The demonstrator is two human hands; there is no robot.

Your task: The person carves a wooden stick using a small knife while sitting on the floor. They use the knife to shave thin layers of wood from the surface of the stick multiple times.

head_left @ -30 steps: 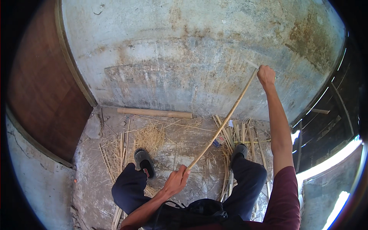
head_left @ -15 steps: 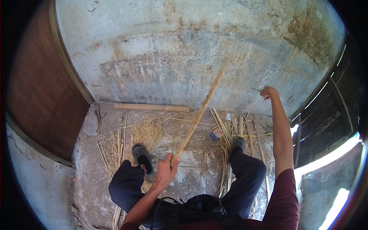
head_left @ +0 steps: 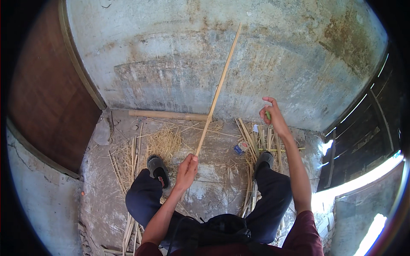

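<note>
My left hand (head_left: 186, 171) is closed round the lower end of a long, thin bamboo strip (head_left: 220, 85). The strip slants up and away to the right, its far tip in front of the wall. Off to the right, my right hand (head_left: 276, 119) is raised, apart from the strip. Its index finger is crooked outward while the other fingers curl round a green-handled knife (head_left: 268, 115). Only a bit of the green handle shows; the blade cannot be made out now.
A bamboo pole (head_left: 171, 114) lies along the foot of the stained wall (head_left: 171, 77). Pale shavings (head_left: 164, 143) are heaped by my left shoe. Split strips (head_left: 247, 138) and a small blue-and-red box (head_left: 240, 148) lie near my right shoe. A brown door (head_left: 51, 94) stands left, dark boards (head_left: 363, 123) right.
The bamboo strip has swung more upright, its tip shifting left, and it no longer looks blurred. My left hand rose slightly. My right hand moved left and a little lower, and its index finger has uncurled.
</note>
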